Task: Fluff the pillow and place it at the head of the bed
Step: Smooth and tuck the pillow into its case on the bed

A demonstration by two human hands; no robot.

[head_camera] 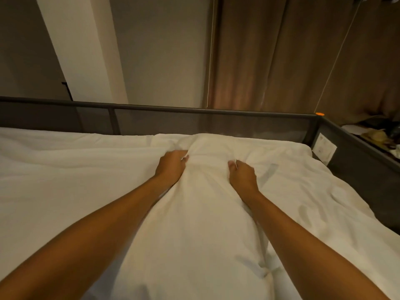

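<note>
A long white pillow [201,213] lies lengthwise on the white bed [54,169], running from the bottom of the view toward the dark rail. My left hand [171,167] presses into its left side near the far end, fingers curled into the fabric. My right hand [243,176] squeezes the right side at the same height, thumb on top. The pillow bulges between both hands, and its far end rests against the rumpled sheet by the rail.
A dark grey mesh bed rail [194,118] runs along the far edge and turns down the right side [357,152]. Brown curtains [292,57] hang behind it. A cluttered surface [376,135] sits beyond the right rail. A pale wall panel [82,50] stands at back left.
</note>
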